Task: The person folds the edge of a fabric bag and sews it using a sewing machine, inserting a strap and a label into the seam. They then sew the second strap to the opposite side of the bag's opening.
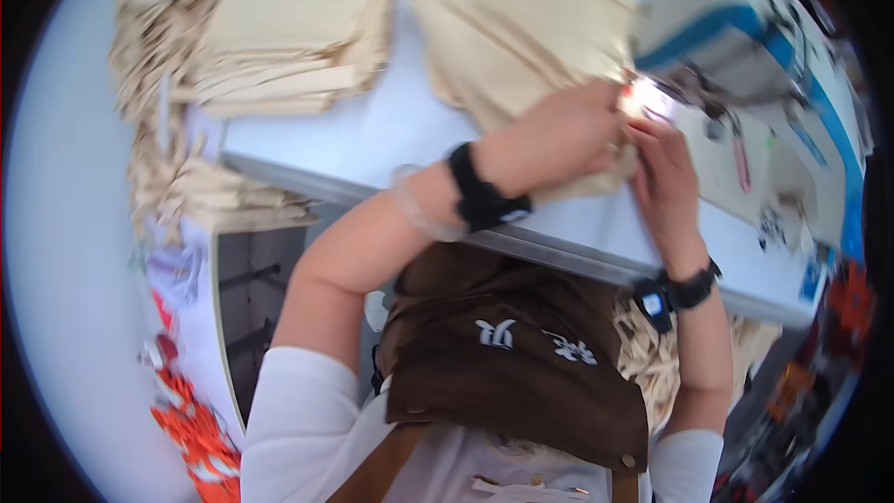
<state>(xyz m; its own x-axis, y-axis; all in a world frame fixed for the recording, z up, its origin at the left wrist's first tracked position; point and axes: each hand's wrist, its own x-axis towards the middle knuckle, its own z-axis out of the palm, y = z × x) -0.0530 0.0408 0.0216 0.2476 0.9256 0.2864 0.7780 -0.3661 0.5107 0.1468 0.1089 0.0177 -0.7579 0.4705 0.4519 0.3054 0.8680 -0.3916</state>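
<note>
A beige cloth piece [521, 28] lies across the white table, its near end reaching the lit needle area of a white and blue sewing machine [712, 14]. My left hand [573, 130] is closed on the cloth just left of the needle area, with its fingertips blurred. Close beside it, my right hand [669, 168] has its fingers bent together at the cloth's right edge, pinching it. The cloth's lower corner hangs between and below my hands. Where exactly the needle meets the cloth is hidden by glare and my fingers.
A stack of beige cut pieces [270, 65] lies on the table's left part. More crumpled beige cloth [172, 28] is heaped at the far left. Pink-handled tweezers or a similar tool [740, 154] lie right of my hands. The table's front edge [549, 251] runs before my apron.
</note>
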